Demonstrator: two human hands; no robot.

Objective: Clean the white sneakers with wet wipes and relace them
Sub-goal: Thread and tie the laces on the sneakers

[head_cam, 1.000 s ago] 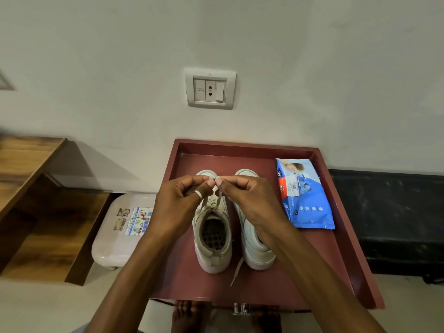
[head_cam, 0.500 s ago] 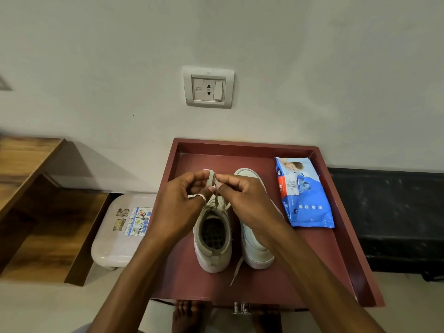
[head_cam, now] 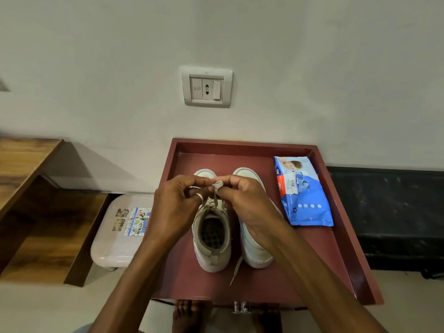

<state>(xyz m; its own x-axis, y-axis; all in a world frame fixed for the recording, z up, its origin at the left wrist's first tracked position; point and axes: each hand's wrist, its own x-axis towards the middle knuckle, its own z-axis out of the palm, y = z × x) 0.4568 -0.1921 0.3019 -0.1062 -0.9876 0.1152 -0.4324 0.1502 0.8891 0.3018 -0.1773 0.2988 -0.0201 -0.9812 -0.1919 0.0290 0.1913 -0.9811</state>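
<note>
Since the earlier frame, the lace (head_cam: 218,184) has been folded into a small loop at the fingertips; both hands remain over the same shoe.

1. Left hand (head_cam: 177,207): fingers curled, thumb and forefinger pinching the lace loop. A ring (head_cam: 199,197) sits on one finger.
2. Right hand (head_cam: 249,205): fingers curled, pinching the same loop from the opposite side, fingertips touching those of the left hand.
3. Left sneaker (head_cam: 212,239): directly below both hands, heel toward the person; the lace runs down from the loop to its eyelets.
4. Right sneaker (head_cam: 255,251): under the right wrist, with a loose lace end (head_cam: 236,267) trailing onto the red bench (head_cam: 240,145).
5. Wet wipes pack (head_cam: 304,193): flat on the bench, beyond the right hand's outer side. Blue wrapper, barcode label, figure "72" in a circle; other print is too small to read.
6. White stool (head_cam: 113,246): outside the left hand, on the floor; its sticker lettering appears to read "SQUARE".
</note>
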